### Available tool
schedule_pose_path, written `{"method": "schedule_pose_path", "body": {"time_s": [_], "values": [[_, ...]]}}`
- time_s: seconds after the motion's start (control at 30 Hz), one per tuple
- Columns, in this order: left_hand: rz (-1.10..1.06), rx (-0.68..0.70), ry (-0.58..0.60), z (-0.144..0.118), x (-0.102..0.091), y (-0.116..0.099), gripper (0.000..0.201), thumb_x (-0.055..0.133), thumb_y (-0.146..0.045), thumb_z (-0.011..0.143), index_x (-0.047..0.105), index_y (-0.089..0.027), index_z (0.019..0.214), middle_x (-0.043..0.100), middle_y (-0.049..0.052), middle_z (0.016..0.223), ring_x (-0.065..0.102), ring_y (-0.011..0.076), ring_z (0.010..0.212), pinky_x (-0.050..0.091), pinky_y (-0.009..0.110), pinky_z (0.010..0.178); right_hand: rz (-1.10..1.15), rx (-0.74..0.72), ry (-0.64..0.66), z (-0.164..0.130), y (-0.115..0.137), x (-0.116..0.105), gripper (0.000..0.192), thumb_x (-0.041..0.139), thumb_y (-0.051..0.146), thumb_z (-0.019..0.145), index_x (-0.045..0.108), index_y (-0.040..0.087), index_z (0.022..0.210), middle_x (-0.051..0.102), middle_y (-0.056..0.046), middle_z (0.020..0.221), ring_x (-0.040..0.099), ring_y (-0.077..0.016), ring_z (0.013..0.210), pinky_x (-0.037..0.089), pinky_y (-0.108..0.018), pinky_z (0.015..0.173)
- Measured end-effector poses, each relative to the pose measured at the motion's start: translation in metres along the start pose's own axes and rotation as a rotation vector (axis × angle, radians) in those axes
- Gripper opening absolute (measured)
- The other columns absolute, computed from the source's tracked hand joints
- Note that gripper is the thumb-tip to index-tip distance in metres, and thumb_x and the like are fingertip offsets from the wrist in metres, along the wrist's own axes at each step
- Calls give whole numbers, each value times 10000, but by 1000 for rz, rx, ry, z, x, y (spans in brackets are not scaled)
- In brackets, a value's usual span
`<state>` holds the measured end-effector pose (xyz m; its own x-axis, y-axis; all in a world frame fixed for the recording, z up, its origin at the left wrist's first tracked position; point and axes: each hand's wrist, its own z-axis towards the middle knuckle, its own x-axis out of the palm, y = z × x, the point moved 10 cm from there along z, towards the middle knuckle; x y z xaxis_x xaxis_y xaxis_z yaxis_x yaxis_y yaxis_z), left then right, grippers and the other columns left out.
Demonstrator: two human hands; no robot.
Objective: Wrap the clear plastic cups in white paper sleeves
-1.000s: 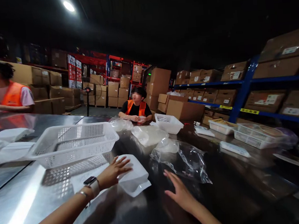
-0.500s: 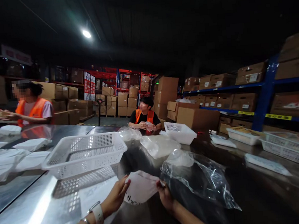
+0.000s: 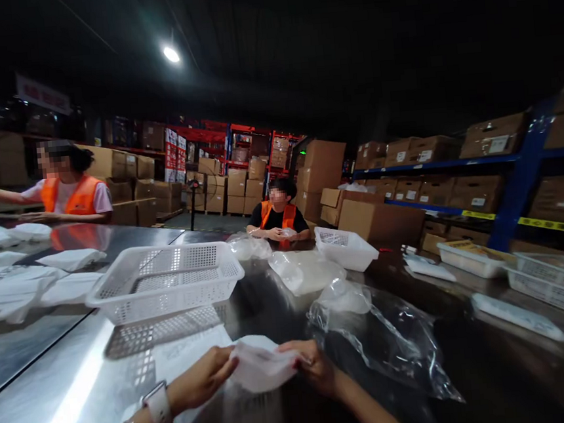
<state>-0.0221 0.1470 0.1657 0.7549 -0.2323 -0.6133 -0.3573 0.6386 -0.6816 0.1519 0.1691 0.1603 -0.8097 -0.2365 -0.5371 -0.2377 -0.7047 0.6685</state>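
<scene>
A translucent white plastic bag [image 3: 262, 366] is stretched between my two hands above the metal table. My left hand [image 3: 205, 375], with a watch [image 3: 157, 408] on the wrist, is closed on the bag's left edge. At its right edge, the fingers of my right hand [image 3: 312, 365] pinch the plastic. Beneath my left hand lies a flat white bag [image 3: 188, 351] on the table. Just right of my right hand is a crumpled clear plastic bag [image 3: 384, 334]. Whether anything sits inside the held bag I cannot tell.
A white perforated basket [image 3: 166, 307] stands ahead on the left, with several white packages [image 3: 71, 289] beyond. Ahead lie a filled plastic bag [image 3: 307, 272] and a smaller white basket [image 3: 347, 248]. Baskets [image 3: 558, 286] sit at right. Two people [image 3: 278, 215] in orange vests are across the table.
The held bag has tilted, and its printed side no longer faces me. My right hand has turned and risen slightly. The person at left has stretched an arm out to the left.
</scene>
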Motion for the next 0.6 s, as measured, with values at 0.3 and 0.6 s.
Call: {"method": "schedule_pose_path", "body": {"time_s": [0.3,0.6], "values": [[133,131,123,-32,23,-10,514,575,-526,879,611,-258,1315,648,82,1322,571,291,1246,362,469,1149,-227,-369,-38,-33,44,23,560,241,535,1019,682,221,1162,756,-105,992,716,-243,883,569,-411,804],[410,129,122,-26,51,4,396,517,-71,822,690,-236,1138,737,49,1163,684,225,1086,439,454,1108,-528,-558,-144,-45,73,-4,478,273,522,1031,507,271,1364,668,-97,1211,624,-227,1111,455,-453,981]]}}
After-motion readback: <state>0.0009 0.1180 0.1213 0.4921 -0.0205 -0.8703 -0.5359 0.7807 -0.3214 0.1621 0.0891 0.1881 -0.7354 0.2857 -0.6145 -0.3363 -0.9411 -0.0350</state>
